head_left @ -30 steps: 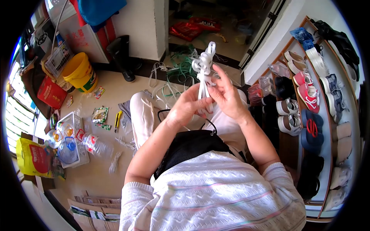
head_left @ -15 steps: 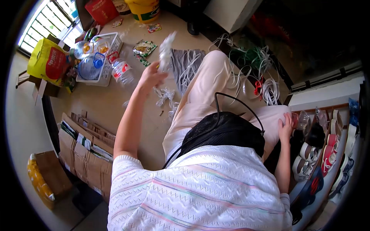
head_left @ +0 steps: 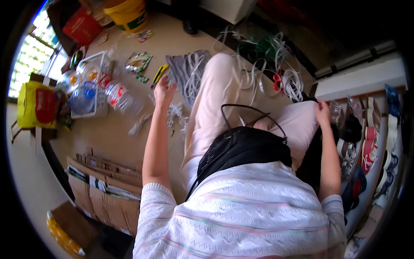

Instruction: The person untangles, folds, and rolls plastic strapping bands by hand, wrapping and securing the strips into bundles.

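At eleven o'clock, just beside our loosely parted left fingers (head_left: pixel 164 85), lies the cutter (head_left: pixel 161 74); at five o'clock, near them, the strap bundle (head_left: pixel 175 112). Our right fingers (head_left: pixel 321 106) touch our right knee (head_left: pixel 304 113); whether they grip it, we cannot tell.

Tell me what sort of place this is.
Probably a home's entryway, doubling as storage: there are rows of shoes at the right, with bottles and upright cardboard at the left.
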Available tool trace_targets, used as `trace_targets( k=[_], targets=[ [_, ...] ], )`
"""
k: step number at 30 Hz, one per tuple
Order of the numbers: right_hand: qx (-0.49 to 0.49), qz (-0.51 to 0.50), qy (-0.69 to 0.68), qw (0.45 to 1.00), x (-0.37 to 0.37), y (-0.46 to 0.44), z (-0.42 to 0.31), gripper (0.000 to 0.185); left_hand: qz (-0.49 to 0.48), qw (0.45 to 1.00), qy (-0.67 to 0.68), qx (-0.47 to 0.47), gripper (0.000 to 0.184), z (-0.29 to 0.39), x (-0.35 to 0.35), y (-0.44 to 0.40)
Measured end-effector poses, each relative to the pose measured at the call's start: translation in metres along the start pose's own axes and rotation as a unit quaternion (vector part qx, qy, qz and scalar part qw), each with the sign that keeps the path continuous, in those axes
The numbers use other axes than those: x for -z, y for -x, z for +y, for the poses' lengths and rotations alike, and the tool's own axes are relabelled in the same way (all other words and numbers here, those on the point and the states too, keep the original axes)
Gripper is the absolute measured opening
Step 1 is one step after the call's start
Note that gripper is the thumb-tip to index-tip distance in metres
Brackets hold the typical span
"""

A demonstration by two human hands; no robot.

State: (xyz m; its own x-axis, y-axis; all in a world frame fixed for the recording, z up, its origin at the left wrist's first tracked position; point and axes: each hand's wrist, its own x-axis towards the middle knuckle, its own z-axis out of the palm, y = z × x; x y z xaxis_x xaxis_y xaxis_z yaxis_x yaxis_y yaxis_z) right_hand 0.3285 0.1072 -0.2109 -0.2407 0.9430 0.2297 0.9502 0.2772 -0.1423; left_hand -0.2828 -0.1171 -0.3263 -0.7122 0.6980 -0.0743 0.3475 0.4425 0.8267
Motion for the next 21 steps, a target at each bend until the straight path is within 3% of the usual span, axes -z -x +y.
trace_targets(
  k=[1,4,9,15,17,18,21],
  targets=[
    [-0.001,-0.004,0.047,0.999,0.005,0.002,-0.018,0.032,-0.007,0.999,0.034,-0.034,0.051,0.038,-0.005,-0.013],
    [-0.045,-0.041,-0.024,0.998,0.007,0.007,-0.034,0.035,-0.028,0.982,0.095,-0.163,0.041,0.154,-0.022,-0.033],
    [-0.118,-0.089,-0.032,0.989,-0.008,0.007,-0.032,0.032,-0.100,0.958,0.133,-0.235,0.034,0.273,-0.085,-0.070],
    [-0.100,-0.154,-0.006,0.983,0.000,0.002,-0.028,0.022,-0.148,0.955,0.072,-0.246,0.032,0.278,-0.180,-0.117],
    [-0.082,-0.237,0.035,0.968,0.001,-0.014,-0.030,0.020,-0.159,0.956,0.016,-0.246,0.032,0.277,-0.187,-0.121],
    [-0.068,-0.277,0.054,0.957,-0.002,-0.021,-0.030,0.019,-0.150,0.953,0.071,-0.254,0.031,0.290,-0.185,-0.122],
    [-0.062,-0.383,-0.069,0.919,-0.068,-0.067,-0.049,0.018,-0.143,0.964,0.026,-0.222,0.031,0.294,-0.188,-0.128]
  ],
)
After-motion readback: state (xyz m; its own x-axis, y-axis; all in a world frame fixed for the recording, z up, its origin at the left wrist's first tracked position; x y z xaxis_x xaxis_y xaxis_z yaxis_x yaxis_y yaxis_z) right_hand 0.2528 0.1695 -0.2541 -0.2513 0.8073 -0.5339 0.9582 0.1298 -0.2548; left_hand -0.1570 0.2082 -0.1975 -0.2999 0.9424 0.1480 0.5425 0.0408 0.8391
